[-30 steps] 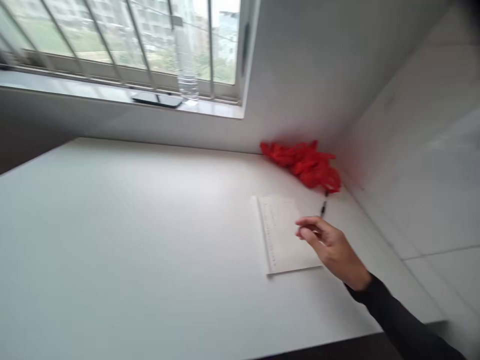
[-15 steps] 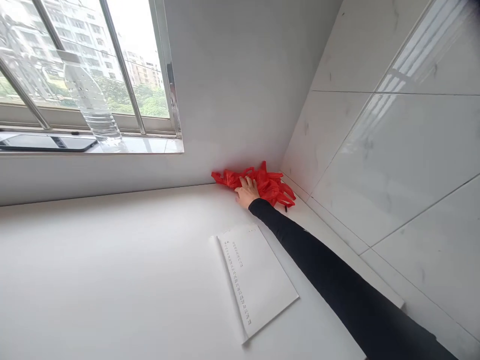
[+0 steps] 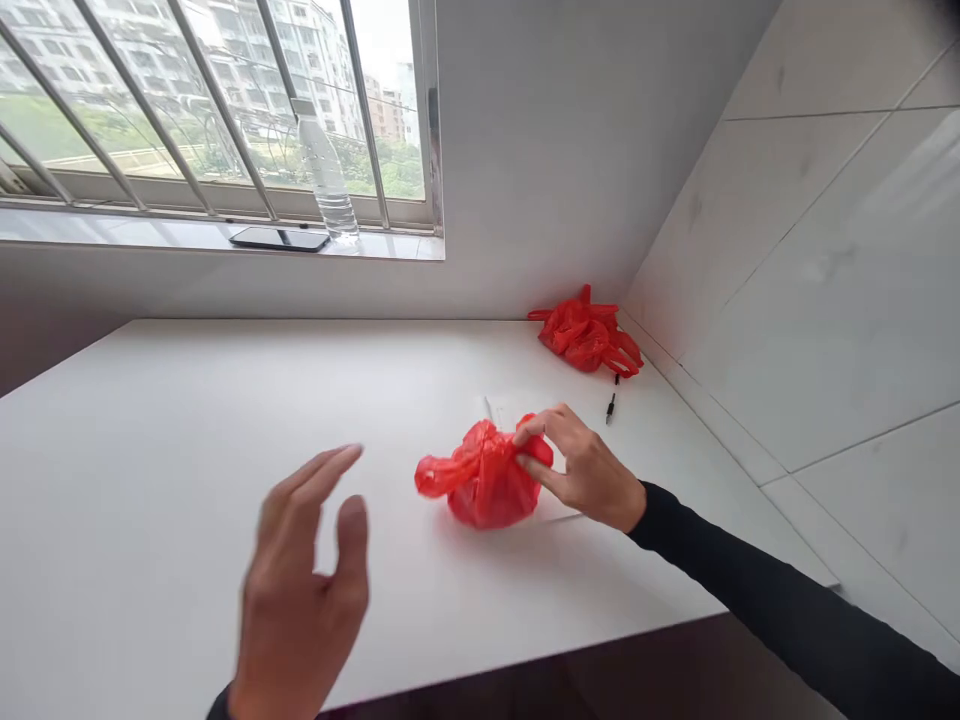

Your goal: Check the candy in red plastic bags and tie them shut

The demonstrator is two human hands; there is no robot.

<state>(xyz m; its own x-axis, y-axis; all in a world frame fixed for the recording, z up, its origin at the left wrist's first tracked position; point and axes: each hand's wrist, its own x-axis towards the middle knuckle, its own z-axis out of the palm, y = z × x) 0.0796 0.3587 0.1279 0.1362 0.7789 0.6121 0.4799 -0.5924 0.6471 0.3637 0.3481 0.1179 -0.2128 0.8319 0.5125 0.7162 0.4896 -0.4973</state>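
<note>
A crumpled red plastic bag (image 3: 491, 485) hangs from my right hand (image 3: 589, 465), whose thumb and fingers pinch it at its upper right. One loop of the bag, likely a handle, sticks out to the left. My left hand (image 3: 307, 580) is raised to the left of the bag, thumb and fingers apart, touching nothing. Behind and below the bag lies the white booklet (image 3: 501, 412), mostly hidden by the bag and my right hand. In the far right corner sits a heap of more red plastic bags (image 3: 585, 330).
The white table (image 3: 247, 400) meets the wall at the back and a tiled wall (image 3: 847, 300) on the right. A black pen (image 3: 610, 408) lies near the heap. On the windowsill stand a water bottle (image 3: 328, 180) and, lying flat, a dark phone-like slab (image 3: 279, 239).
My right hand has drawn one red bag from the corner heap toward me, over the booklet. My left hand has come into view. The view has shifted, showing the table's front edge.
</note>
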